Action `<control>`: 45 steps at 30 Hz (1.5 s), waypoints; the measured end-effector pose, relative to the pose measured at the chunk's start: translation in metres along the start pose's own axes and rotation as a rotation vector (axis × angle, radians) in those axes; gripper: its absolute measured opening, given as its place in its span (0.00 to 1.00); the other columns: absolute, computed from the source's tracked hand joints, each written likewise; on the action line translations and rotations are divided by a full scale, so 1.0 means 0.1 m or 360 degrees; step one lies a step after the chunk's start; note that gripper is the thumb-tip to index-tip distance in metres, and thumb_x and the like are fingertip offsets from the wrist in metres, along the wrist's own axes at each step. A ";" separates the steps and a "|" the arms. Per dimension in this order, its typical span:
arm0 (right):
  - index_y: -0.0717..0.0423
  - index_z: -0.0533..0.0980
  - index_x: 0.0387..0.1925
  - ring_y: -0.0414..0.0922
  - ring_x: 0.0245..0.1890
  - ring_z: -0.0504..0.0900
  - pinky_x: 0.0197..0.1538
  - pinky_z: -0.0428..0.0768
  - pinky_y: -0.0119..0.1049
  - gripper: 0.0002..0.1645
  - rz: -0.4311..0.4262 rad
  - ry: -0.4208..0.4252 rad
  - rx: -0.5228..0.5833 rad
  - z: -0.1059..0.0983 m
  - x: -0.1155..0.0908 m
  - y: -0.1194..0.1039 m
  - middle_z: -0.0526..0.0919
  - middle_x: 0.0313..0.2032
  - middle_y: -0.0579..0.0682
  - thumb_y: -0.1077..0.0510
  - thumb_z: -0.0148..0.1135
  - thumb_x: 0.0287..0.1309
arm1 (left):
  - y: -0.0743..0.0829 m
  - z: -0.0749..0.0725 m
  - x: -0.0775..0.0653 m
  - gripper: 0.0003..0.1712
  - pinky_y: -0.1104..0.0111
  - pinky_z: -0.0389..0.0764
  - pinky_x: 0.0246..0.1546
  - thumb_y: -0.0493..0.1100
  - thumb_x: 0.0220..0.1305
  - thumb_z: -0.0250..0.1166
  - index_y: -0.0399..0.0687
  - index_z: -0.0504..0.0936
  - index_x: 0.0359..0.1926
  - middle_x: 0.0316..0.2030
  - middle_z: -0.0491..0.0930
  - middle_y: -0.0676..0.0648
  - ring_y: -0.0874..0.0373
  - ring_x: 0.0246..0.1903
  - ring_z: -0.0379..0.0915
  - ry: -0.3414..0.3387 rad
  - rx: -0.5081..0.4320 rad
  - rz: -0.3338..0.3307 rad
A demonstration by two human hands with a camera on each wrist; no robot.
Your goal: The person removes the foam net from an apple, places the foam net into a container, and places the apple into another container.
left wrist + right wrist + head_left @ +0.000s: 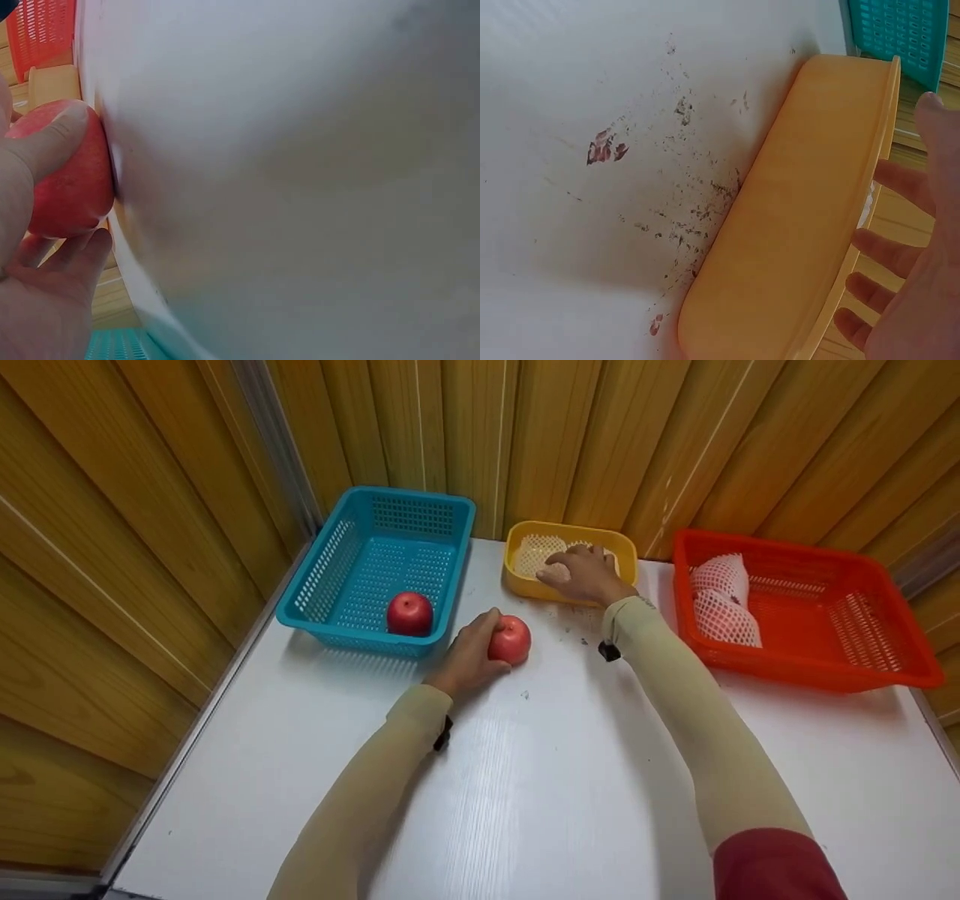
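A red apple (513,639) on the bench (540,780) is gripped by the left hand (471,654), near the blue basket (360,636). The right hand (586,574), fingers apart, is over white foam nets (536,551) in the yellow tub (551,591). The red basket (802,671) stands on the right.

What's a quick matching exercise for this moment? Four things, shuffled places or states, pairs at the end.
Things
1. Left hand
2. Right hand
3. Darker apple
4. Netted bundles

Places or states
A. Inside the red basket
B. Gripping the lighter apple
C. Inside the blue basket
D. At the yellow tub

Pairs: 1-B, 2-D, 3-C, 4-A
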State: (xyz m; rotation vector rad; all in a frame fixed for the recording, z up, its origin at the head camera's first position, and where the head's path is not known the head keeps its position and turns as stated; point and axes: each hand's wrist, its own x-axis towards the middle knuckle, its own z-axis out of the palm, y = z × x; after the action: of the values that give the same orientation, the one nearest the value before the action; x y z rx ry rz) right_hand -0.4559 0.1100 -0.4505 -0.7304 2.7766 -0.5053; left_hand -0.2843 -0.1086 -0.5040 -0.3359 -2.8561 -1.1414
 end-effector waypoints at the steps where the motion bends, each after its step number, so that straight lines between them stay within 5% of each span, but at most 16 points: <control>1: 0.44 0.71 0.73 0.66 0.76 0.47 0.74 0.41 0.69 0.44 -0.0016 0.0013 -0.0012 0.01 0.00 0.00 0.61 0.76 0.59 0.24 0.50 0.67 | 0.00 0.00 0.00 0.41 0.62 0.75 0.65 0.41 0.53 0.81 0.52 0.65 0.62 0.61 0.74 0.49 0.55 0.63 0.68 -0.0007 0.0003 -0.0009; 12: 0.38 0.64 0.76 0.63 0.77 0.47 0.75 0.47 0.68 0.45 -0.0083 0.0111 0.0024 0.11 -0.06 -0.01 0.55 0.78 0.56 0.28 0.61 0.63 | 0.01 -0.01 -0.01 0.41 0.63 0.78 0.60 0.52 0.60 0.77 0.50 0.65 0.67 0.61 0.75 0.48 0.55 0.61 0.70 -0.0031 -0.0028 0.0045; 26: 0.36 0.57 0.79 0.61 0.77 0.51 0.75 0.53 0.65 0.51 -0.0248 0.0278 -0.0038 0.28 -0.16 -0.02 0.53 0.79 0.56 0.27 0.62 0.61 | 0.10 -0.02 0.03 0.42 0.60 0.80 0.59 0.49 0.59 0.78 0.53 0.63 0.68 0.61 0.74 0.47 0.52 0.61 0.69 -0.0069 0.0066 -0.0073; 37: 0.38 0.58 0.79 0.60 0.76 0.54 0.75 0.56 0.63 0.50 -0.0354 0.0369 -0.0075 0.35 -0.24 -0.07 0.55 0.78 0.57 0.31 0.64 0.62 | 0.19 -0.03 0.03 0.42 0.61 0.81 0.58 0.47 0.56 0.80 0.56 0.66 0.67 0.62 0.74 0.48 0.53 0.63 0.69 -0.0062 0.0089 0.0048; 45: 0.36 0.56 0.80 0.57 0.76 0.53 0.76 0.55 0.61 0.49 -0.0368 0.0357 -0.0059 0.38 -0.30 -0.09 0.54 0.78 0.55 0.30 0.62 0.63 | 0.34 -0.17 0.05 0.44 0.59 0.82 0.56 0.45 0.54 0.81 0.52 0.67 0.68 0.65 0.73 0.46 0.51 0.64 0.69 -0.0078 0.0052 0.0101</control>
State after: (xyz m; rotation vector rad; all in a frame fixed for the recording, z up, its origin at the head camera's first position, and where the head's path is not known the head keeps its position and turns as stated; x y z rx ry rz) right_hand -0.4149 0.1073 -0.4781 -1.0727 2.9286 -0.6149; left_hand -0.2824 -0.0951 -0.4678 -0.4557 -2.8793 -1.0896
